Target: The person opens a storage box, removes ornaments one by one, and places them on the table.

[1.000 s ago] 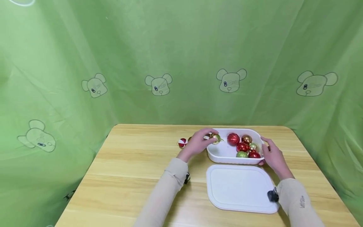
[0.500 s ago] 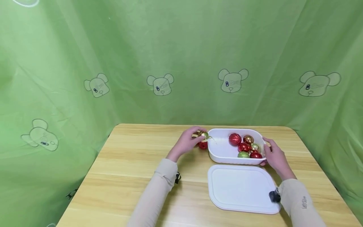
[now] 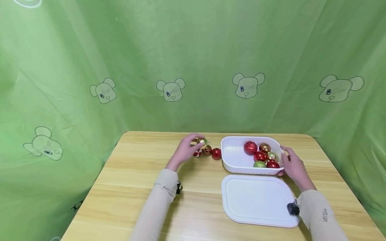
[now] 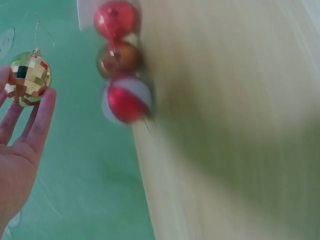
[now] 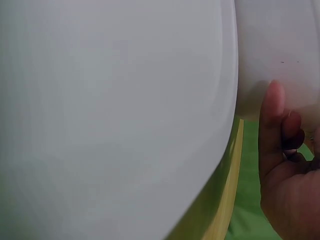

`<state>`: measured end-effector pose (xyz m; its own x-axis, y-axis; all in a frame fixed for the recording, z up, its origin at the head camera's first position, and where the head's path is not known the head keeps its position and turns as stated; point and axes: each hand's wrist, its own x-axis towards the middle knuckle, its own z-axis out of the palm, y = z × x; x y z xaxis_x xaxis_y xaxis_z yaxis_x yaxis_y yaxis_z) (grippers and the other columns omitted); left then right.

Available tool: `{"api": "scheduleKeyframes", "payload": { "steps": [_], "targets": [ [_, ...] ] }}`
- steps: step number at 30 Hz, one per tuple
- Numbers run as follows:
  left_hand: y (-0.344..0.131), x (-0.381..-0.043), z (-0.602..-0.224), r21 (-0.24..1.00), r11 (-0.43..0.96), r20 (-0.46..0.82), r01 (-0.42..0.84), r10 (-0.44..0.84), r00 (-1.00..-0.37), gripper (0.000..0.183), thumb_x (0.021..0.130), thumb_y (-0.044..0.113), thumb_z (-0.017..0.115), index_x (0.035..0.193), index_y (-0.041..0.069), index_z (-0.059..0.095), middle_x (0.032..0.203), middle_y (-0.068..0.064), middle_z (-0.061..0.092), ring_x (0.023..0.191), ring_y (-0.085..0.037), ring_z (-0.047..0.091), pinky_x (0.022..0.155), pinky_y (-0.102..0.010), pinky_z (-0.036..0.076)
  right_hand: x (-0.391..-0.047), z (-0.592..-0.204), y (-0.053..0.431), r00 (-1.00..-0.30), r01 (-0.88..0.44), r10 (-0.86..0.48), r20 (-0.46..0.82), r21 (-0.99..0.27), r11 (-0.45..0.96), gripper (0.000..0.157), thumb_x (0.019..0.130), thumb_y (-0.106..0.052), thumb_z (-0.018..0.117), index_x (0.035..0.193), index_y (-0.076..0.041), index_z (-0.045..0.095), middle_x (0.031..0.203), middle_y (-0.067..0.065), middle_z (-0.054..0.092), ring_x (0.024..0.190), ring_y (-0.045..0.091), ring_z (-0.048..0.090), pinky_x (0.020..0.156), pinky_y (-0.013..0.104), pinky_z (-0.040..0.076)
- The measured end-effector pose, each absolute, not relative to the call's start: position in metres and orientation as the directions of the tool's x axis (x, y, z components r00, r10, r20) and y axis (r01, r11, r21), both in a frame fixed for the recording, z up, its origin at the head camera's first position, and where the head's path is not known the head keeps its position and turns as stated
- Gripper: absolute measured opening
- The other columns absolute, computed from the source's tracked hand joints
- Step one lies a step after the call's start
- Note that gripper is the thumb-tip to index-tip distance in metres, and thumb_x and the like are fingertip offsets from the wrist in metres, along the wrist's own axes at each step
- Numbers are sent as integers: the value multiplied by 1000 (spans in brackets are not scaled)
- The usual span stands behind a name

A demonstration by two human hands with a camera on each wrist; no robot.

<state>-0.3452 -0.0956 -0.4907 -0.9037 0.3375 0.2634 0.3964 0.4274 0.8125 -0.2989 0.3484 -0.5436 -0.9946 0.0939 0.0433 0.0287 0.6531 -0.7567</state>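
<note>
My left hand (image 3: 185, 149) pinches a gold mirror-tiled Christmas ball (image 4: 31, 77) between thumb and fingers, its hanging string pointing up in the left wrist view. Beside it, on the table, a row of balls touches end to end: a red-and-white one (image 4: 127, 100), a copper one (image 3: 207, 150) and a shiny red one (image 3: 216, 153). The red ball lies right at the left end of a white plastic box (image 3: 232, 154). My right hand (image 3: 295, 167) grips the box's right end, thumb at the rim and fingertips under it. Several red, green and gold balls (image 3: 250, 147) sit in its right half.
In front of the box a white lid (image 3: 259, 201) lies flat on the wooden table (image 3: 144, 174), partly under my right sleeve (image 3: 315, 207). A green curtain (image 3: 205, 110) with bear-head prints hangs behind the table's back edge.
My left hand has moved left with the gold ball, from over the box's left end to above the row of balls. The right hand keeps its grip on the box.
</note>
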Motion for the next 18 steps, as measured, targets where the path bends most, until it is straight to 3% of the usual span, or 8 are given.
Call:
{"api": "scheduleKeyframes", "payload": {
  "steps": [15, 18],
  "targets": [
    [-135, -349, -508, 837, 475, 243, 270, 119, -963, 35, 97, 15, 72, 131, 12, 67, 138, -8, 64, 129, -30, 60, 109, -49, 53, -296, -541, 347, -994, 40, 103, 30, -785, 618, 56, 113, -33, 31, 165, -12, 22, 97, 27, 58, 56, 25, 67, 52, 38, 61],
    [-140, -352, -513, 844, 474, 230, 251, 104, -968, 35, 97, 13, 72, 131, 8, 66, 138, -10, 63, 127, -32, 61, 106, -45, 56, -297, -542, 347, -994, 39, 103, 31, -787, 616, 56, 113, -32, 31, 165, -12, 23, 96, 26, 57, 57, 25, 67, 53, 39, 62]
  ]
}}
